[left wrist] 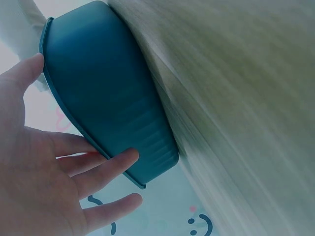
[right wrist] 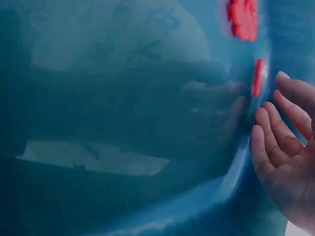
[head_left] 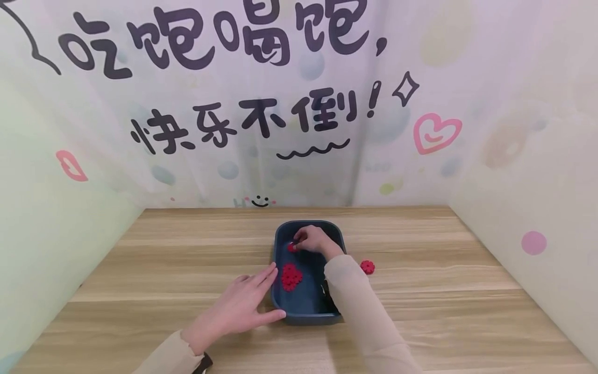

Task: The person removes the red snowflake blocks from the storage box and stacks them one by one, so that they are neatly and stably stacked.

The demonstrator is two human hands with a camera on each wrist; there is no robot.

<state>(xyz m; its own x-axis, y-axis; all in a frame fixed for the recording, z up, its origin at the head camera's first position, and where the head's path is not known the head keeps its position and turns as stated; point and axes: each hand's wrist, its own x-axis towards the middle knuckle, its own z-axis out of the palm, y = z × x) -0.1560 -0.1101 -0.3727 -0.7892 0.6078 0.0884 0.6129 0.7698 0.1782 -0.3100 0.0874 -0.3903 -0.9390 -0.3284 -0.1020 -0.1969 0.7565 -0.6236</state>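
A deep blue rectangular tub (head_left: pixel 308 318) stands on the table. My left hand (head_left: pixel 240 304) rests against its left side, fingers extended along the rim and thumb at the near left corner. In the left wrist view, that hand's (left wrist: pixel 44 167) spread fingers touch the rim. My right hand (head_left: pixel 314 240) reaches into the far part of the tub, its fingertips beside a small red flower-shaped piece (head_left: pixel 291 247). The right wrist view shows this piece (right wrist: pixel 257 77) on edge against the wall, slightly apart from the fingers. Several like pieces (head_left: pixel 291 277) lie clustered nearer on the tub floor.
Another red flower-shaped piece (head_left: pixel 367 267) lies on the wooden table (head_left: pixel 196 249) just right of the tub, near the right sleeve (head_left: pixel 359 306). A printed curtain (head_left: pixel 261 171) hangs behind the table, and pale walls stand at both sides.
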